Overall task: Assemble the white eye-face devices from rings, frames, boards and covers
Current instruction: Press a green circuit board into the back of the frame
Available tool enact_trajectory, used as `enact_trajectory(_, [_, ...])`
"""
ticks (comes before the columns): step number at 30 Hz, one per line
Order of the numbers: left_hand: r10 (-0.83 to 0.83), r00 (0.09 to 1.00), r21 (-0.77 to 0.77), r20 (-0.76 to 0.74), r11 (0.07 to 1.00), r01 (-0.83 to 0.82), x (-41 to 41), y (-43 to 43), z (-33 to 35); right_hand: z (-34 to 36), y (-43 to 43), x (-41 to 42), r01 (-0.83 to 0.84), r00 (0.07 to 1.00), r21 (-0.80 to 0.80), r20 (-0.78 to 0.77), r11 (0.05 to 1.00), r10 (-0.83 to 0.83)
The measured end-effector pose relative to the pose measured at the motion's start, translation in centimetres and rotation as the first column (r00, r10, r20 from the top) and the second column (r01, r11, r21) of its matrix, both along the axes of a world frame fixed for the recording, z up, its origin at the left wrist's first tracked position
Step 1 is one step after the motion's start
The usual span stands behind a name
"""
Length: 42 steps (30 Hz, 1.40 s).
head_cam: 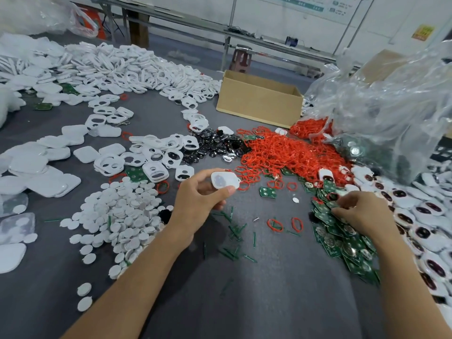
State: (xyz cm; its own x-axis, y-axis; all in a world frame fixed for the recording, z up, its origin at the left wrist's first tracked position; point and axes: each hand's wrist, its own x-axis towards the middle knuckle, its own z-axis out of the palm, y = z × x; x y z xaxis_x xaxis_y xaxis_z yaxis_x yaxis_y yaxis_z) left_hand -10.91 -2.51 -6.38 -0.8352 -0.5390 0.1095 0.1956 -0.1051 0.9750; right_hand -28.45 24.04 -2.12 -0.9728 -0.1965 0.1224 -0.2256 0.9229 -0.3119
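White discs lie heaped at the left of the grey table. Beside them the left hand pinches a white cover above the table, with red rings piled behind. The right hand curls its fingers into the green boards; whether it grips one cannot be told.

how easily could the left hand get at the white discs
Probably easily: the white discs lie just beside the left hand, nothing between. But its grip holds a white cover, so picking one up may be awkward.
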Motion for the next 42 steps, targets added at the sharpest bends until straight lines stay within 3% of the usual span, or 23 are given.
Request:
enact_trajectory(7, [-0.013,1.000,-0.013,-0.003,1.000,0.013,-0.1,-0.2,-0.2,0.4,-0.8,0.1,0.089,0.993,-0.050,0.082,0.995,-0.085])
enact_trajectory(12, [-0.019,1.000,-0.007,-0.013,1.000,0.018,0.0,-0.2,-0.1,1.1,-2.3,0.5,-0.007,0.999,-0.030,0.036,1.000,0.008])
enact_trajectory(14, [-0.026,1.000,-0.007,-0.014,1.000,0.026,0.0,-0.2,-0.1,1.9,-3.9,1.4,-0.109,0.994,-0.192,-0.023,0.975,0.107])
enact_trajectory(15, [-0.031,0.999,-0.010,-0.012,0.999,0.031,0.0,-0.2,-0.1,2.3,-5.1,2.1,-0.179,0.982,-0.340,-0.008,0.923,0.188])
enact_trajectory(18, [-0.038,0.999,-0.008,-0.007,0.999,0.038,0.0,-0.3,-0.1,3.3,-9.1,4.4,-0.243,0.859,-0.754,0.125,0.610,0.496])
enact_trajectory(21, [-0.032,0.999,-0.002,-0.003,0.999,0.032,0.0,-0.4,-0.2,3.1,-12.4,5.6,-0.155,0.762,-0.874,0.192,0.461,0.619])
enact_trajectory(26, [-0.034,0.999,0.014,-0.011,0.999,0.034,-0.3,-0.4,-0.3,2.0,-15.0,6.3,-0.138,0.760,-0.864,0.222,0.485,0.610])
enact_trajectory(30, [-0.033,0.999,0.006,-0.009,0.999,0.033,-0.4,-0.4,-0.4,1.8,-15.3,6.5,-0.111,0.708,-0.919,0.194,0.377,0.680])
enact_trajectory(33, [-0.033,0.999,-0.004,-0.007,0.999,0.033,-0.4,-0.3,-0.5,1.9,-15.4,6.9,-0.137,0.697,-0.924,0.167,0.358,0.697])
enact_trajectory(39, [-0.032,0.999,-0.012,0.006,0.999,0.032,-0.4,-0.5,-0.6,2.0,-15.4,6.7,-0.288,0.755,-0.824,0.119,0.488,0.645])
enact_trajectory(42, [-0.042,0.999,-0.007,0.005,0.999,0.042,-0.5,-0.4,-0.6,2.3,-15.3,6.6,-0.313,0.752,-0.805,0.113,0.504,0.649])
